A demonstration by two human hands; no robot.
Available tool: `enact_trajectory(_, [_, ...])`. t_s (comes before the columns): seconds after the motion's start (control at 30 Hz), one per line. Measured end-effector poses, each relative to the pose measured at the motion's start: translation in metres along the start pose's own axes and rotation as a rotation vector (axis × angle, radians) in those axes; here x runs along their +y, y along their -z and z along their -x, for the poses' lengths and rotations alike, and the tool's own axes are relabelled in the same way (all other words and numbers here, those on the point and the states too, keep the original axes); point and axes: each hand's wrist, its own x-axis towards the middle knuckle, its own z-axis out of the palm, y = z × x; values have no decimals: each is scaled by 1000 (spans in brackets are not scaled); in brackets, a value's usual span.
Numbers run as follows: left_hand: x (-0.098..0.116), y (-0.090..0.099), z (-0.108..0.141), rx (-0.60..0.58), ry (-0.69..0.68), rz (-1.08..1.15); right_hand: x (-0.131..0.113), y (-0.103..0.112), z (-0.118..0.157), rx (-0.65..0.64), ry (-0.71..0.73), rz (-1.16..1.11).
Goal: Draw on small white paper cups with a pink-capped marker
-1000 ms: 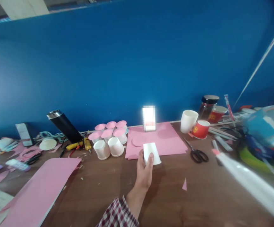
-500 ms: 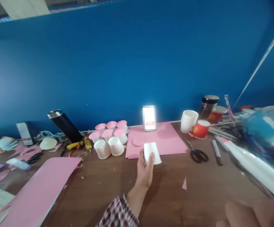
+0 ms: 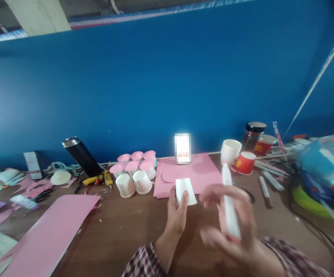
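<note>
My left hand (image 3: pixel 176 213) is closed around a white paper cup (image 3: pixel 186 190), wide rim downward, above the table beside the pink sheets (image 3: pixel 196 169). My right hand (image 3: pixel 233 223), smeared by motion, is just to the right of it. Between its fingers is a long white stick (image 3: pixel 229 206) with a reddish lower end; its exact kind is too blurred to tell. A pink paper disc (image 3: pixel 169 176) lies on the sheets behind the cup. Scissors (image 3: pixel 247 194) are mostly hidden behind my right hand.
At the back left stand several white cups with pink tops (image 3: pixel 131 166) and two plain white cups (image 3: pixel 142 182). A black flask (image 3: pixel 82 156) leans near a yellow glue gun (image 3: pixel 107 179). To the right are a red cup (image 3: pixel 244 163), a lidded jar (image 3: pixel 253 136) and a cable (image 3: pixel 314 225).
My right hand has come in from the lower right with the white stick, moving left toward the cup. My left hand keeps its hold on the cup. The view has tilted slightly upward.
</note>
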Motion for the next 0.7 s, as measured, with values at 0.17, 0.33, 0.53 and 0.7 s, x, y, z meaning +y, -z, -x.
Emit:
enact_trajectory(0.17, [-2, -1, -1, 29, -11, 0, 69, -32, -43, 16, 33, 155])
enact_trajectory(0.33, [-1, -1, -1, 18, 3, 3, 95, -35, -27, -49, -5, 69])
enact_trajectory(0.53, [-7, 3, -1, 41, -12, -12, 84, -28, -21, -115, 44, 25])
enact_trajectory(0.7, [-17, 2, -7, 51, 56, 175, 76, -31, -22, -60, -28, 88])
